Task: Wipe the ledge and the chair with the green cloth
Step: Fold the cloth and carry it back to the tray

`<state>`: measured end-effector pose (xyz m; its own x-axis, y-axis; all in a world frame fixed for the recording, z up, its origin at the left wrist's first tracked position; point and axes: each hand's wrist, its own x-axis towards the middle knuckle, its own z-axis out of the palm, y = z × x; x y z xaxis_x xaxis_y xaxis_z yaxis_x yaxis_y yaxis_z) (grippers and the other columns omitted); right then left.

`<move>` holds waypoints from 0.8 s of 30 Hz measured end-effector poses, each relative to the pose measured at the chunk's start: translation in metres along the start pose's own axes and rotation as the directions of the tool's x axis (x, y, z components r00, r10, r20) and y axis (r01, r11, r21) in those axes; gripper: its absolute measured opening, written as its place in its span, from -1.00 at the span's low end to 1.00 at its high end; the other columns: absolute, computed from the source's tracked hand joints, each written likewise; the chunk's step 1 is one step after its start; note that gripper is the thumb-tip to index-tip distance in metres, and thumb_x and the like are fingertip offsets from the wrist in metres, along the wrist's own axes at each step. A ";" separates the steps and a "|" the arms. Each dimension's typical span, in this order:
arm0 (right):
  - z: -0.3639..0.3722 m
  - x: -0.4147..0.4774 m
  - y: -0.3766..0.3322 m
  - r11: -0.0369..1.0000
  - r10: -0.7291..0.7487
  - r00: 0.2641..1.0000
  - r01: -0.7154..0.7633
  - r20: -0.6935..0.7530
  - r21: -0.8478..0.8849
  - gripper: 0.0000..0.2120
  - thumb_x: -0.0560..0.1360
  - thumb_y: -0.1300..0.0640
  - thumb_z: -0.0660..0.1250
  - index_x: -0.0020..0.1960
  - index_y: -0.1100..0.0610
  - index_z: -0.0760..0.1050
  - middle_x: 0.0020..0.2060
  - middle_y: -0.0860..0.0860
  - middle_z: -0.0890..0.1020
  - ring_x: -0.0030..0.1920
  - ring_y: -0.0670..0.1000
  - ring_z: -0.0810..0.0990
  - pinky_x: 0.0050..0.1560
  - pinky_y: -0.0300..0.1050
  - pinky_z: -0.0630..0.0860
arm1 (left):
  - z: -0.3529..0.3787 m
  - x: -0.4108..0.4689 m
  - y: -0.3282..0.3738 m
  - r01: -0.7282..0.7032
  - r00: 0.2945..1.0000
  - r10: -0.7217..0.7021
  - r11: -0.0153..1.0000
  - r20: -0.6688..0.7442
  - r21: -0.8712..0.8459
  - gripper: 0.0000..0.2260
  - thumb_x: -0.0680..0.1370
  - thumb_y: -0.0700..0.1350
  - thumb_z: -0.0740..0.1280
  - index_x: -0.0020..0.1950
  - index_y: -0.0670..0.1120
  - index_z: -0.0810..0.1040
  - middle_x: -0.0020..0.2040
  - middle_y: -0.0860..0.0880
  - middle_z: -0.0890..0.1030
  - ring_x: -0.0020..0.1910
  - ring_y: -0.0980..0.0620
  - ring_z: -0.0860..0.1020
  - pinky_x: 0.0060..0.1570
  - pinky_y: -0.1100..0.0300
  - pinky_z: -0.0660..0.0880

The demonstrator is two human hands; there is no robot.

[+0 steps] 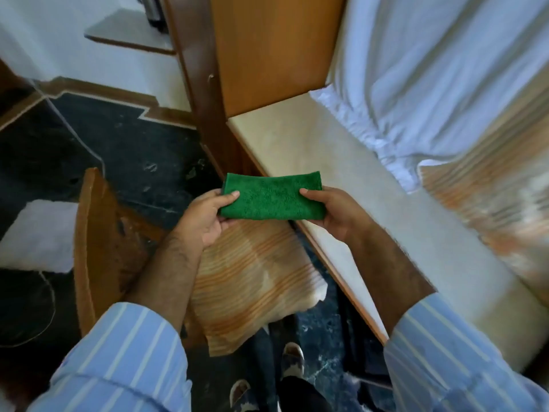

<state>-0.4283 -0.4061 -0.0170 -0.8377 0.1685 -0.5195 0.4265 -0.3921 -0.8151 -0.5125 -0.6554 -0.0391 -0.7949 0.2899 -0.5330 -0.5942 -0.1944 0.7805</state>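
Striped sleeves [124, 361], both hands [208, 215] gripping green cloth [271, 196] over chair [255, 278], beside ledge [297, 144]

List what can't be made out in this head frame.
- Chair: seat mostly hidden, head view, under a striped cushion and the left hand and forearm.
- Ledge: far side covered by white curtain; near end hidden by the right sleeve.
- Green cloth: underside and fold count hidden; both ends pinched by left and right hands.
- Dark object top left: cut off by frame edge.

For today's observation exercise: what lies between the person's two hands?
In the head view, the folded green cloth spans the gap, pinched at one end by the left hand and at the other by the right hand.
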 end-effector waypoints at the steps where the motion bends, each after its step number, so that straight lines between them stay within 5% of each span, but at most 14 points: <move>1: -0.014 -0.014 -0.005 1.000 -0.019 0.999 0.020 -0.047 0.011 -0.74 0.61 0.28 0.41 0.29 0.24 0.62 0.06 0.09 0.78 -0.02 0.01 0.78 -0.14 -0.16 0.73 | 0.016 -0.004 0.000 0.003 1.000 -0.004 0.999 0.025 0.035 -0.90 0.58 -0.23 0.39 0.07 -0.09 0.60 -0.02 -0.11 0.74 -0.07 -0.03 0.73 -0.21 0.06 0.68; 10: -0.164 -0.148 -0.017 0.969 -0.141 0.914 0.206 -0.380 0.136 -0.84 0.60 0.19 0.44 0.17 0.14 0.69 -0.02 0.02 0.81 -0.10 -0.05 0.80 -0.16 -0.19 0.69 | 0.182 -0.042 -0.037 -0.042 0.954 -0.030 0.971 0.297 0.234 -0.90 0.55 -0.11 0.45 -0.14 -0.01 0.59 -0.08 -0.04 0.72 -0.12 -0.02 0.72 -0.25 0.06 0.66; 20: -0.360 -0.333 0.013 0.940 -0.207 0.670 0.337 -0.713 0.044 -0.84 0.57 0.14 0.50 0.15 0.13 0.70 0.05 0.07 0.79 0.06 0.07 0.78 -0.13 -0.16 0.70 | 0.403 -0.131 -0.161 -0.167 0.822 -0.127 0.879 0.556 0.447 -0.86 0.59 -0.20 0.38 0.14 -0.03 0.60 -0.01 -0.07 0.72 -0.13 -0.03 0.72 -0.30 0.19 0.63; 24: -0.440 -0.412 0.034 0.949 -0.216 0.570 0.313 -0.793 -0.033 -0.83 0.52 0.10 0.57 0.08 0.11 0.72 -0.10 0.02 0.82 -0.14 0.01 0.82 -0.26 -0.24 0.68 | 0.487 -0.171 -0.232 -0.167 0.780 -0.166 0.874 0.604 0.456 -0.76 0.60 -0.22 0.37 0.26 -0.16 0.55 0.10 -0.13 0.69 0.04 -0.12 0.69 -0.18 0.07 0.69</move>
<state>0.0813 -0.0911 0.0560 -0.2996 0.8975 -0.3237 0.1543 -0.2892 -0.9447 -0.1793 -0.2036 0.0298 -0.4470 0.8242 -0.3476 -0.3305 0.2089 0.9204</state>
